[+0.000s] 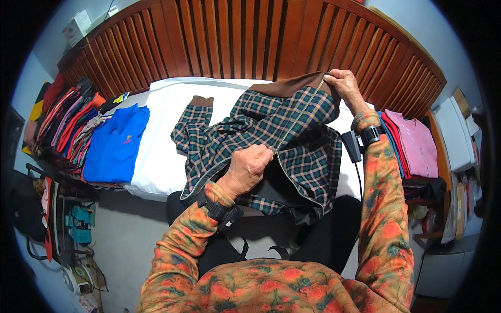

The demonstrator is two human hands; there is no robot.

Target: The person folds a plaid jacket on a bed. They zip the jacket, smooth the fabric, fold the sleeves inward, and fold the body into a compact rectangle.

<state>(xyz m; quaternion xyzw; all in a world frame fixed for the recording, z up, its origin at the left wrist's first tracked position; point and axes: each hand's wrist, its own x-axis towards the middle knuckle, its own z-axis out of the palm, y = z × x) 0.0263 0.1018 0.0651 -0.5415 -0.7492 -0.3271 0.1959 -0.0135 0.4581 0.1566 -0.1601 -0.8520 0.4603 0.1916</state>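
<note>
A green plaid jacket with a dark lining lies spread on a white cloth in front of me. My left hand pinches the jacket's zipper near its middle, where the two sides part; its fingers hide the slider. At the far end of the zipper, my right hand grips the corner of the brown band and holds it up off the cloth. Between the hands the zipper runs closed and fairly straight. Towards me the jacket gapes open. One sleeve, with a brown cuff, stretches to the left.
Beyond the white cloth rises a slatted wooden headboard. A folded blue shirt and a stack of folded clothes sit at the left. Folded pink clothing lies at the right. A cable hangs by my right forearm.
</note>
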